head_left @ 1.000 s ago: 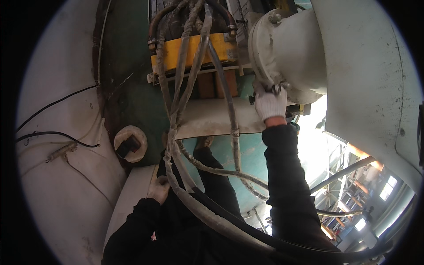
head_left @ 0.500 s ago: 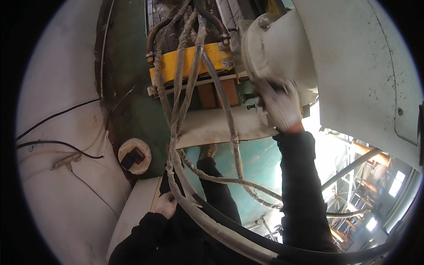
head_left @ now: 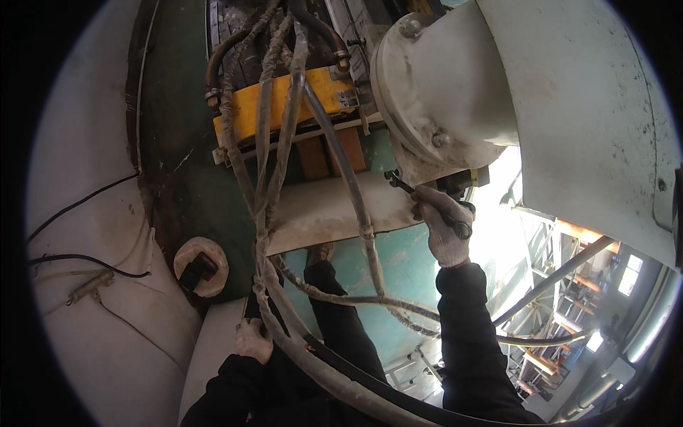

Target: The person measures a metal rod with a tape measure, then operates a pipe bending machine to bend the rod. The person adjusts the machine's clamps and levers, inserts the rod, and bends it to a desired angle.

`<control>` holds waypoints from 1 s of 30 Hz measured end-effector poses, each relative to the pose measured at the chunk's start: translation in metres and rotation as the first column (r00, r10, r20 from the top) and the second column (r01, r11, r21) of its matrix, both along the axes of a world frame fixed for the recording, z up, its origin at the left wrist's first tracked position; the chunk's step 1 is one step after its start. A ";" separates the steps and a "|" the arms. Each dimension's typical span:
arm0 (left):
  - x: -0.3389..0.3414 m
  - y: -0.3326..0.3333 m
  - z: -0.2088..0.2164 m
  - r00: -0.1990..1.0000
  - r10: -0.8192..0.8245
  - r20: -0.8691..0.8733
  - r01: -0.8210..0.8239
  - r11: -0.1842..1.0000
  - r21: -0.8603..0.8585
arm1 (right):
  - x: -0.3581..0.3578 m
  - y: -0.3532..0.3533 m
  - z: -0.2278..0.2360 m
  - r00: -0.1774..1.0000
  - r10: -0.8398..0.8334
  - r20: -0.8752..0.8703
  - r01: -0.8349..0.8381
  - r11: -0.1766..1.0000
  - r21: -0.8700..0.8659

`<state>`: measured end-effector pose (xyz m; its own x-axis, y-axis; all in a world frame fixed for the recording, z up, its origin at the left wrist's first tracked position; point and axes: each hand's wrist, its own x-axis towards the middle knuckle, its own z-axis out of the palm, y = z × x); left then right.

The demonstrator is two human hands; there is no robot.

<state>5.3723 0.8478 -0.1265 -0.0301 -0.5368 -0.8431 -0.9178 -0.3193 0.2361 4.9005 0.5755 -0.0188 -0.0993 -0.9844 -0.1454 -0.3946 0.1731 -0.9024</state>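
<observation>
My right hand (head_left: 442, 231), in a pale work glove, grips a dark wrench (head_left: 403, 183). The wrench's open jaw points up and left, and its other end shows past the hand. The jaw is just below a large grey flanged pipe (head_left: 441, 85) with bolts on its rim, apart from the bolt heads. My left hand (head_left: 254, 340) is low at the left, beside the hoses and a pale ledge. Its fingers are curled, and what they hold, if anything, is hidden.
Several dusty hoses (head_left: 265, 128) hang from a machine with a yellow bar (head_left: 284, 105) and loop across my body. A pale curved plate (head_left: 320, 213) lies below the bar. A round pale post (head_left: 201, 267) carries a dark block. At the right is a large grey casing (head_left: 590, 114).
My right hand has come down and slightly left, away from the flange, and the wrench now shows clearly. My left hand has shifted slightly left and down. The whole view has moved somewhat.
</observation>
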 end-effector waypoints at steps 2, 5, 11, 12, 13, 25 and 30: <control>0.000 0.001 -0.007 0.999 -0.035 -0.001 0.035 0.999 -0.020 | 0.000 -0.005 -0.003 0.999 -0.024 0.027 0.023 0.999 0.039; -0.001 0.002 -0.015 0.999 -0.049 0.004 0.049 0.997 -0.064 | -0.001 -0.012 -0.007 1.000 0.004 -0.012 -0.003 0.998 0.070; -0.005 -0.010 -0.019 0.999 0.000 0.044 0.004 0.997 -0.079 | 0.008 -0.020 -0.007 1.000 0.005 -0.004 -0.005 0.998 0.060; -0.004 -0.014 -0.019 0.998 0.019 0.055 -0.015 0.996 -0.085 | 0.012 -0.022 -0.007 1.000 0.004 -0.014 -0.003 0.998 0.067; -0.004 -0.018 -0.020 0.998 0.015 0.057 -0.012 0.999 -0.046 | 0.015 -0.025 -0.008 0.998 -0.058 0.004 0.058 0.995 0.084; -0.018 0.000 -0.027 0.938 -0.344 0.050 0.347 0.936 -0.058 | 0.043 -0.133 -0.016 0.357 0.425 -0.832 -0.361 0.884 0.297; -0.011 0.023 -0.074 0.994 -0.032 0.105 -0.003 0.950 0.312 | 0.103 -0.230 -0.095 0.382 0.440 -0.813 -0.051 0.888 0.457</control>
